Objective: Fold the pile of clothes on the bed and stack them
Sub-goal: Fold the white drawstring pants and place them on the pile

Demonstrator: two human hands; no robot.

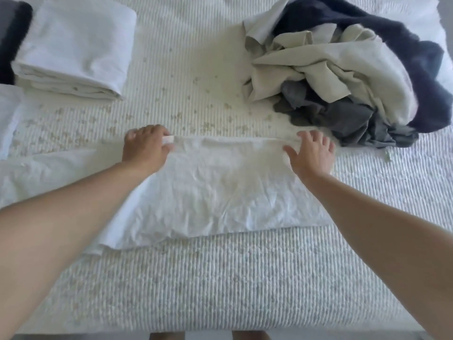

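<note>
Dark item: lying at the far-left edge, partly cut off; probably folded, hard to tell.
Folded white stack: sitting far left on the bed, just beside the dark item.
Left hand: fingers curling round the far-left corner of the white cloth, pinching it.
White cloth: lying flat and wrinkled in the middle of the bed, between both hands.
Right hand: fingers spreading straight, pressing on the cloth's far-right corner.
Unfolded pile: heaping far right, cream, grey and navy pieces tangling together, near the right hand.
</note>
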